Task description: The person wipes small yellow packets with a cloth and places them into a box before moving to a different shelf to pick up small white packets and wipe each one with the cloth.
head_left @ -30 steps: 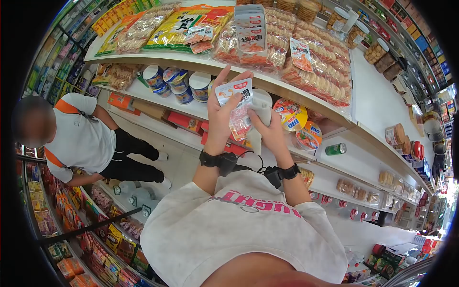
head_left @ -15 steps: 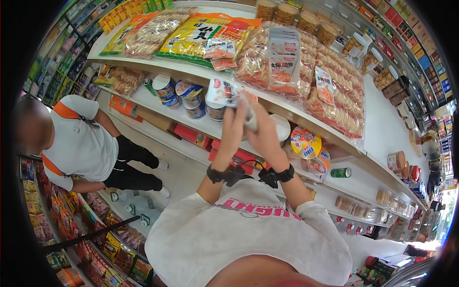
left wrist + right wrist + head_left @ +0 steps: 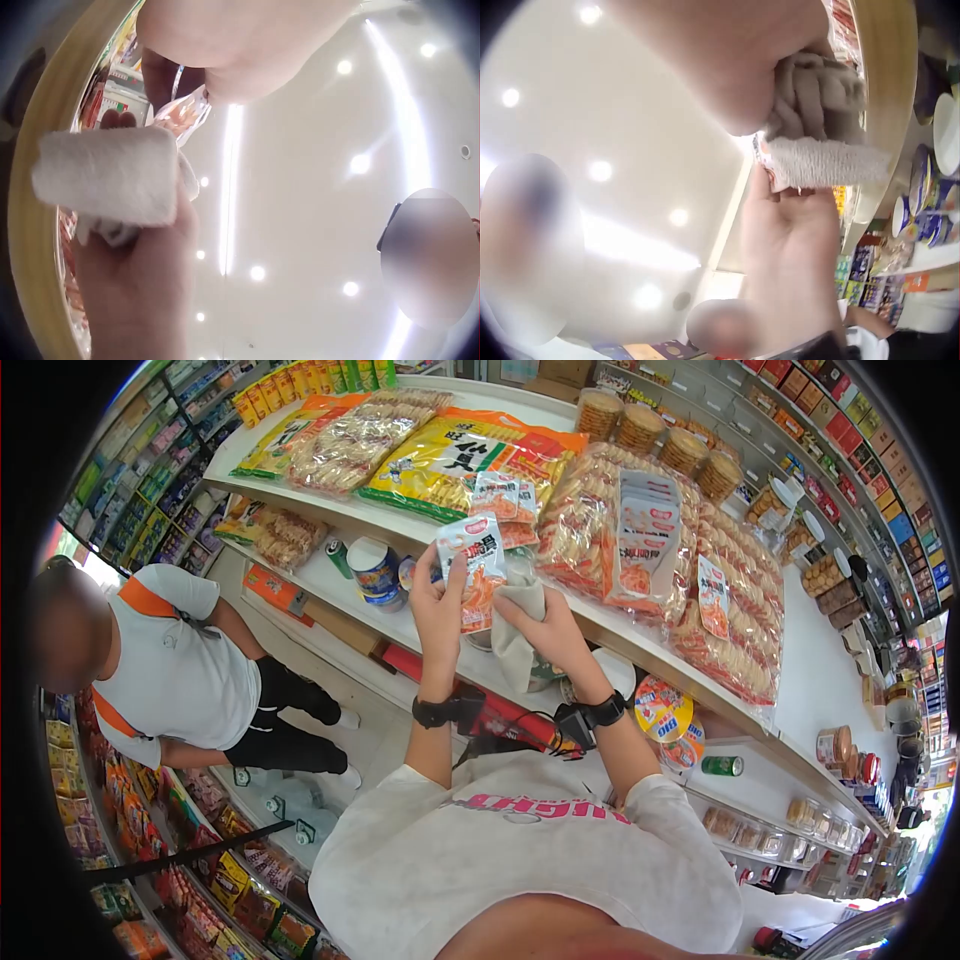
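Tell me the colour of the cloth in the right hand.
Off-white cloth; clearest in the right wrist view.

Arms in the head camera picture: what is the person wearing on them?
Each wrist has a black strap with a small black box, below the left hand and the right hand. A thin black cable loops by the boxes. The forearms are bare. The pale grey shirt has loose short sleeves and pink letters.

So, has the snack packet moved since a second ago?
Yes. The snack packet has gone up and left, from below the top shelf edge to overlapping it, just under the small packets there.
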`<state>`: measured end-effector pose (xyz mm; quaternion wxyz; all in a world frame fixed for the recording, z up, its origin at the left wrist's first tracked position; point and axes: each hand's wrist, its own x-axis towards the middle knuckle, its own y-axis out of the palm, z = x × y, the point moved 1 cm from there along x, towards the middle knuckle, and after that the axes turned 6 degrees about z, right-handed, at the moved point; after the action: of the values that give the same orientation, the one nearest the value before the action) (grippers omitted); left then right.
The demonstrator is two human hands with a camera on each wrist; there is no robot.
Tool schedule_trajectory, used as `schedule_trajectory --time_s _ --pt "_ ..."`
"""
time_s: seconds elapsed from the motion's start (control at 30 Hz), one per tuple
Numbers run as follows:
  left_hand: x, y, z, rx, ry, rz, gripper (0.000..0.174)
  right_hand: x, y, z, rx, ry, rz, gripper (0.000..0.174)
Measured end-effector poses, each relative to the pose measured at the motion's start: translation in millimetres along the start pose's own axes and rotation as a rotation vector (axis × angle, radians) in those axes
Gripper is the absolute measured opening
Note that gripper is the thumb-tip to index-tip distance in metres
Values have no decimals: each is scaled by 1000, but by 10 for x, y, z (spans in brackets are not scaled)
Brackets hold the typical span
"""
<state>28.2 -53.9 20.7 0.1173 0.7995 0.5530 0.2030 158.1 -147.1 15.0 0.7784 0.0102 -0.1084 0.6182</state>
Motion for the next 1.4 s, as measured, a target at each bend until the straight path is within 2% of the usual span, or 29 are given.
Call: schedule_trajectory --time_s 0.07,0.1,0.2,0.23,0.27,0.4,0.5,0.53,0.63,0.67,0.77,0.8,0.9,0.93,1.0,1.03,1.1,1.23,1.4 --pt "198 -71 201 17 -3 -14 46 169 -40 74 -4 -1 19 30" --pt "280 -121 316 28 -6 -20 46 286 -42 56 -19 -25 -60 30" --pt "498 -27 390 95 188 124 43 681 -55 -3 -78 -99 -303 31" --pt "554 18 417 105 252 176 41 780 -101 -39 -84 -107 -304 31" --pt "657 24 468 355 345 180 30 878 -148 -90 -91 -114 -303 31" --pt "952 119 507 503 261 147 26 895 -213 -48 -280 -145 -283 33" --pt "1179 62 776 835 446 209 30 801 -220 -226 -674 -297 -352 36" --pt "1192 51 841 972 526 293 32 729 -199 -176 -649 -174 -277 46" --pt "1134 48 899 1343 689 427 32 492 -103 -76 -703 -228 -248 45" --pt "1130 60 868 1360 761 407 33 412 -107 -52 -667 -235 -196 52" --pt "1012 244 675 875 525 301 28 54 -153 368 -482 -222 -127 54" --pt "907 325 531 810 449 272 24 -43 -184 479 -418 -198 -147 59" --pt "578 491 318 582 343 478 22 -307 -465 659 -486 -229 -363 55" --pt "466 591 248 591 406 603 21 -349 -595 686 -613 -296 -429 53" --pt "271 834 167 552 486 704 20 -362 -889 734 -864 -429 -553 49" --pt "194 924 159 532 528 755 20 -360 -990 740 -897 -410 -570 46" --pt "113 998 242 509 490 777 20 -332 -1172 727 -963 -379 -614 40" --pt "11 1051 269 473 517 749 19 -316 -1352 610 -1038 -330 -546 40" --pt "-140 972 200 430 412 639 17 -358 -1315 581 -1034 -233 -570 38"
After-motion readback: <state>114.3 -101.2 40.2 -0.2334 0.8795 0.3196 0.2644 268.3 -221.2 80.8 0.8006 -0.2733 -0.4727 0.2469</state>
